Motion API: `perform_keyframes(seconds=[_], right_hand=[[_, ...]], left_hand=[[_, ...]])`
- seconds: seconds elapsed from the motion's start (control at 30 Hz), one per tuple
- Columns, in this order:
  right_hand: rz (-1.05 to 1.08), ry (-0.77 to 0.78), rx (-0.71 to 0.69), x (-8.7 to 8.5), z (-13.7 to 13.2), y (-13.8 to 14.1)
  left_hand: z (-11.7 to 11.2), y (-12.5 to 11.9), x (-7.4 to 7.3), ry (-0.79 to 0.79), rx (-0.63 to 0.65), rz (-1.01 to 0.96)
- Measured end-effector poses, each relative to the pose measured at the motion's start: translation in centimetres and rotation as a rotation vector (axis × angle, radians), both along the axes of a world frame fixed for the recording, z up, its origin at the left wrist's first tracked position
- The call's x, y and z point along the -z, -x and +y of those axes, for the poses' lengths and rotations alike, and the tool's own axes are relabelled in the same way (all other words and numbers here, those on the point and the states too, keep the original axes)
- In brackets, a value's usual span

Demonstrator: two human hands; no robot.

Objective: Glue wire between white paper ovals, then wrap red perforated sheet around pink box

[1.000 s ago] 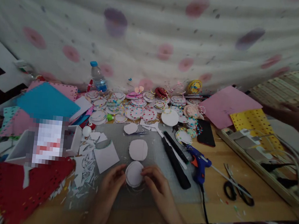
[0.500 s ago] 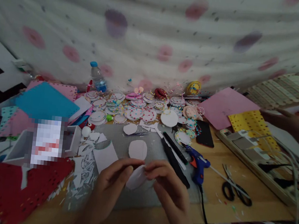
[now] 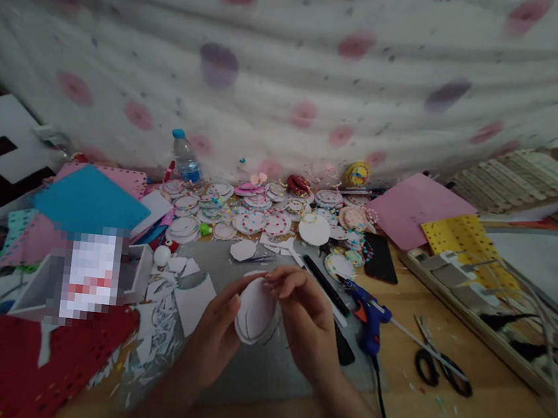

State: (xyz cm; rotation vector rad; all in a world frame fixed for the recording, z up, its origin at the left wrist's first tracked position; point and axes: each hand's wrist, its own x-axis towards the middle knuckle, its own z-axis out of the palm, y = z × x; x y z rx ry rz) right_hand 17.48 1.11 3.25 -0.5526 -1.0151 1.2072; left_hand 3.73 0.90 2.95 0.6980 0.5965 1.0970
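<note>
A white paper disc with a thin curved line near its lower rim is raised above the grey cutting mat. My left hand grips it at the left edge between thumb and fingers. At the upper right edge, my right hand pinches it with bent fingers. Another white round edge shows behind the disc, and I cannot tell whether it is held too. Beyond my hands, a smaller white paper disc lies on the mat. A black marker rests to the right of it.
A blue glue gun and scissors lie on the right, near a power strip with cables. Decorated paper discs crowd the back beside a water bottle. Paper scraps and a white box are on the left.
The held disc has turned its face more toward me and is raised a little. The disc lying just beyond my hands is now mostly hidden. Another person's arm at right has left the view.
</note>
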Motion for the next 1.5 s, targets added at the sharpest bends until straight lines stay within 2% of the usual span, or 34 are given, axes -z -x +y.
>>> perform_keyframes(seconds=[0.13,0.27,0.37,0.43,0.5,0.63,0.73,0.87,0.97,1.03,1.1,1.17,1.23,1.27,1.37,1.5], right_hand=[[0.022,-0.056,0.176,0.5,0.3,-2.0],[0.000,-0.018,0.357,2.6,-0.3,-3.7],[-0.026,0.026,0.353,4.3,-0.4,-2.8],[-0.028,0.060,0.306,4.8,-0.2,-1.7],[0.014,0.079,0.264,4.5,0.0,-1.0],[0.180,0.125,0.215,2.6,-0.1,-1.2],[0.283,0.186,0.131,1.5,-0.7,-1.6],[0.366,0.232,0.006,0.9,-1.8,-1.6],[0.304,0.237,0.035,1.1,-2.4,-2.5],[0.210,0.196,0.152,1.7,-2.7,-4.2],[0.037,0.152,0.345,2.6,-3.1,-6.8],[-0.308,0.215,0.613,3.7,-3.7,-10.0],[-0.786,0.386,0.795,5.1,-4.3,-13.0],[-0.940,0.457,0.882,5.8,-4.6,-14.2],[-1.280,0.698,0.890,7.6,-4.7,-16.0],[-1.581,0.892,0.750,8.7,-3.5,-14.9]], left_hand=[[0.7,0.2,0.4,0.218,0.050,-0.128],[-0.3,-0.5,2.4,0.359,0.036,-0.127],[-1.3,-2.1,4.2,0.451,0.048,-0.138],[-1.5,-2.8,4.8,0.490,0.054,-0.171],[-1.4,-2.9,4.7,0.471,0.024,-0.150],[-1.0,-1.6,3.7,0.336,0.007,-0.046],[-1.3,-1.0,3.2,0.216,0.079,0.008],[-1.6,-1.1,3.1,0.169,0.227,-0.034],[-1.5,-1.2,3.0,0.080,0.273,-0.002],[-1.3,-1.0,3.0,-0.002,0.275,0.060],[-1.3,-0.5,3.2,-0.044,0.249,0.123],[-1.2,0.2,3.5,-0.047,0.205,0.176],[-1.2,0.9,4.0,-0.050,0.160,0.215],[-1.1,1.2,4.2,-0.060,0.133,0.231],[-0.8,1.9,4.4,-0.107,0.054,0.284],[-0.1,1.9,3.7,-0.148,-0.007,0.342]])
